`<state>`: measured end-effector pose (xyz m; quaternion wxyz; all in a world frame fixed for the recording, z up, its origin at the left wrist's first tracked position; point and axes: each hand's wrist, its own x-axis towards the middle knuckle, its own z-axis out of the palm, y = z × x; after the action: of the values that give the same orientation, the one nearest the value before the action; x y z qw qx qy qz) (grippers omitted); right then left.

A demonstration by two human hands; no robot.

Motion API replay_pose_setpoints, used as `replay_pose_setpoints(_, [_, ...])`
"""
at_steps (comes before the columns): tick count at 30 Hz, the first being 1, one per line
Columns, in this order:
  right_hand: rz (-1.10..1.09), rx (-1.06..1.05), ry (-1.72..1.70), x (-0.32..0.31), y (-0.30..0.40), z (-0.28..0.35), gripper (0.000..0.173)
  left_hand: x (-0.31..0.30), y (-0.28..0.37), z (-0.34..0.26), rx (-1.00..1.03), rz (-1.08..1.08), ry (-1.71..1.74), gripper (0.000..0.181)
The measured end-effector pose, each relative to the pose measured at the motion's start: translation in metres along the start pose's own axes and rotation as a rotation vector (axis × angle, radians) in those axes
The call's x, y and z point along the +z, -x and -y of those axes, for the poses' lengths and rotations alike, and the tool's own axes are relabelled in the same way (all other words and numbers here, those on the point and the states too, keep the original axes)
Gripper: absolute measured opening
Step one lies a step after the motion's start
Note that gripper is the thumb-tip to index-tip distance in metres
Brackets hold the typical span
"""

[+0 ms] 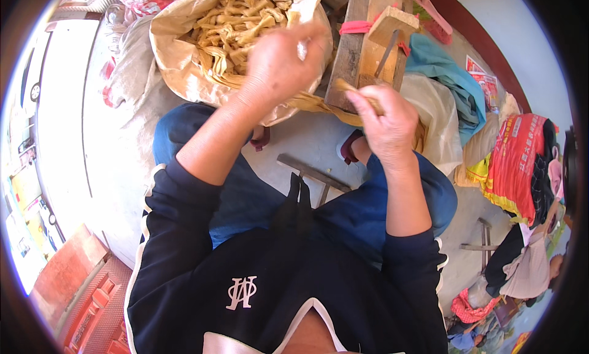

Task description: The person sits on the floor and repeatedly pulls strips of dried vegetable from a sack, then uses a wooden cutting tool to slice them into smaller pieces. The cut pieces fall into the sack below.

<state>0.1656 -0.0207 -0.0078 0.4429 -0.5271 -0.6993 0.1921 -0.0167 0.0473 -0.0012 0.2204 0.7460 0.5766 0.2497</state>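
My right hand (pixel 390 119) is closed around a short tan strip (pixel 343 84), whose end sticks out past the thumb beside a wooden bench (pixel 346 54). A metal blade (pixel 387 53) slants between the bench and a wooden block (pixel 392 24) on it. My left hand (pixel 287 59) is raised over the right part of a paper-like sack (pixel 172 61). Motion blurs its fingers, and a bright glint shows there; whether it holds anything cannot be told. Knotted tan strips (pixel 230 27), seemingly dried plant matter, fill the sack. Longer flat strips (pixel 317 104) trail over its rim below the bench.
A small wooden stool part (pixel 315 173) lies between my feet. To the right are a whitish sack (pixel 435 119), a teal cloth (pixel 444 82) and a red printed bag (pixel 515 165). A pink broom or dustpan (pixel 435 20) leans behind. Other people sit at lower right.
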Motion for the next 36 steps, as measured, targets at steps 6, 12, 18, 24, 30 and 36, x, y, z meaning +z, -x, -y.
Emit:
replay_pose_setpoints(6, [0.264,-0.09,-0.229,-0.014,0.007,0.008,0.016,0.019,0.036,-0.036,-0.652,0.824,1.04,0.02])
replay_pose_setpoints(12, [0.062,0.048,-0.18,-0.044,0.004,-0.002,0.018,-0.012,0.049,-0.051,-0.04,1.402,1.02,0.029])
replay_pose_setpoints(18, [0.325,0.504,-0.754,-0.004,0.025,0.009,0.027,-0.02,0.041,-0.035,0.262,0.612,0.664,0.039])
replay_pose_setpoints(24, [0.574,1.226,-1.68,0.004,0.034,0.034,0.021,-0.024,0.033,-0.028,0.712,0.373,0.341,0.035])
replay_pose_setpoints(30, [0.049,0.886,-1.225,-0.009,0.017,0.02,0.012,-0.006,0.035,-0.028,0.646,-0.018,0.064,0.02])
replay_pose_setpoints(36, [0.171,0.446,-0.417,-0.006,0.026,0.014,0.02,-0.003,0.039,-0.033,0.108,0.54,0.396,0.015])
